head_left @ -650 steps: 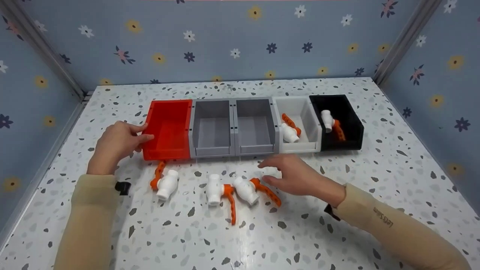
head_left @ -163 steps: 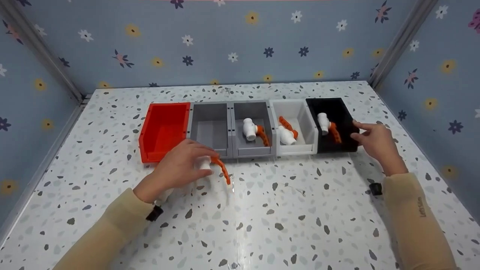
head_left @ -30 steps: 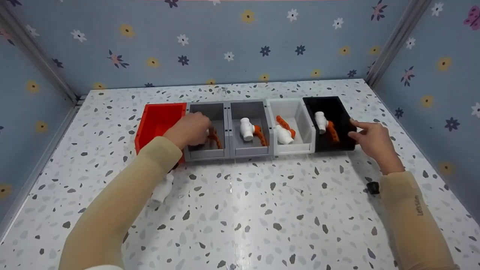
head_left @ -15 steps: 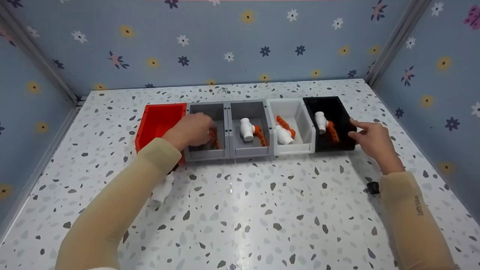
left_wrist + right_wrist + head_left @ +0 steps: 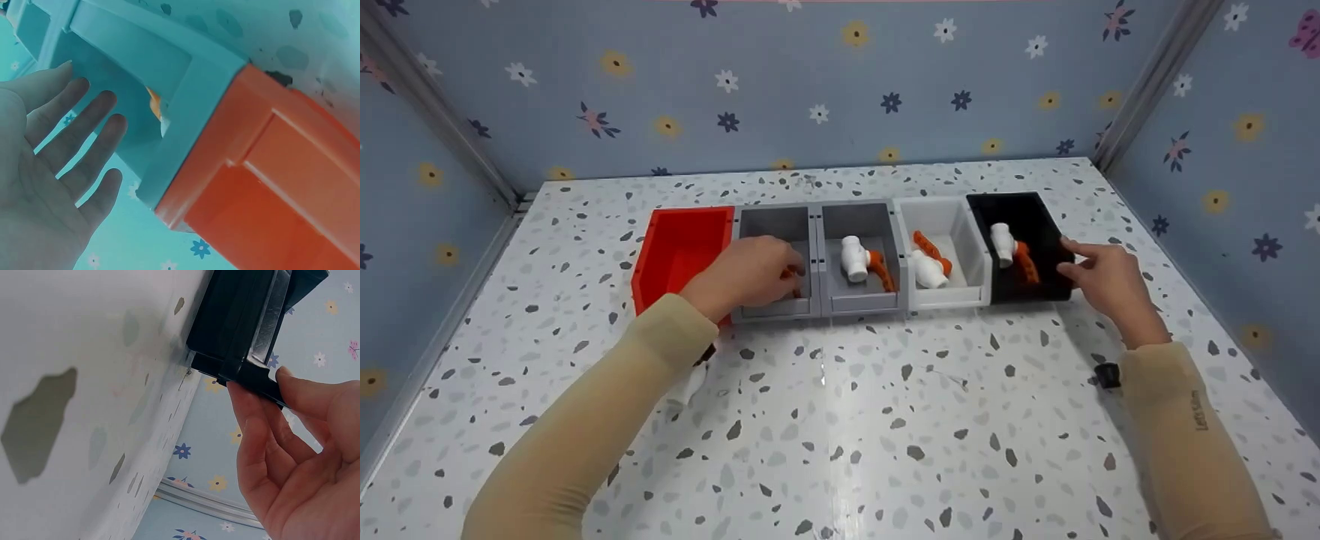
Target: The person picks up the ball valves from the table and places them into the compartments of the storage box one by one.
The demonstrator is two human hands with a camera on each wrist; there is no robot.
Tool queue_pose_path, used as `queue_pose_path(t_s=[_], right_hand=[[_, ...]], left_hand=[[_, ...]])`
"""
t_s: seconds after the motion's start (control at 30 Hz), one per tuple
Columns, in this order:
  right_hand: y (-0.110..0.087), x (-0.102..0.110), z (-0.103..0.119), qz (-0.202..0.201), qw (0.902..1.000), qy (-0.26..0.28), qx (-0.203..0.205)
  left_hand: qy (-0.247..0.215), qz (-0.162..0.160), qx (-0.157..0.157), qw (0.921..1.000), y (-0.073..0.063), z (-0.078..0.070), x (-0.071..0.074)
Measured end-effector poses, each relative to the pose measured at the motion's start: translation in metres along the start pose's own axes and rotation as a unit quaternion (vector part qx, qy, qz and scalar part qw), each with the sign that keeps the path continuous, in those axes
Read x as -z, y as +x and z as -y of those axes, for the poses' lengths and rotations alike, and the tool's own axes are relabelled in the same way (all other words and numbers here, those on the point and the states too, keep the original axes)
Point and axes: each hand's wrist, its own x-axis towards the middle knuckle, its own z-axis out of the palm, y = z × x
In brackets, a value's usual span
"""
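Note:
My left hand [image 5: 746, 274] hovers over the left grey bin [image 5: 772, 309], its fingers spread and holding nothing in the left wrist view. Inside that bin lies a white ball valve with an orange lever [image 5: 154, 104], mostly hidden by the bin wall and, in the head view, by the hand. My right hand [image 5: 1110, 289] pinches the right side edge of the black bin [image 5: 236, 326] between thumb and fingers. Another ball valve [image 5: 688, 386] lies on the table, partly covered by my left forearm.
Five joined bins stand in a row. The red bin [image 5: 682, 247] is at the left end. Single ball valves lie in the right grey bin [image 5: 862, 302], the white bin [image 5: 952, 298] and the black bin. Flowered panels enclose the speckled table [image 5: 885, 450].
Since several seconds ago, my left hand has carried a ball valve from before the bins into the left grey bin and let go. Lately it has shifted slightly nearer. The right hand stays put.

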Motion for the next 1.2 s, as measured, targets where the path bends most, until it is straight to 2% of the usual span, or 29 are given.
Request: queue_pose_path(t_s=[0.17, 0.33, 0.53, 0.73, 0.97, 1.2], right_hand=[[0.001, 0.001, 0.001, 0.002, 1.0, -0.002, -0.001], [0.001, 0.0, 0.002, 0.008, 0.9999, 0.0, -0.008], [0.001, -0.001, 0.001, 0.009, 0.9999, 0.002, -0.011], [0.001, 0.0, 0.002, 0.003, 1.0, -0.001, -0.005], [0.001, 0.001, 0.002, -0.004, 1.0, -0.002, -0.001], [0.001, 0.0, 0.001, -0.003, 1.0, -0.002, -0.005]], left_hand=[[-0.003, -0.025, -0.022, 0.9994, -0.007, -0.003, -0.003], [-0.008, -0.042, -0.037, 0.9984, -0.021, -0.006, -0.003], [-0.002, -0.038, -0.029, 0.9989, -0.037, -0.013, 0.0], [-0.024, -0.043, -0.022, 0.9986, -0.05, -0.014, 0.003], [-0.03, -0.058, -0.016, 0.9977, -0.067, -0.003, 0.004], [-0.031, -0.06, 0.017, 0.9976, -0.09, 0.009, 0.003]])
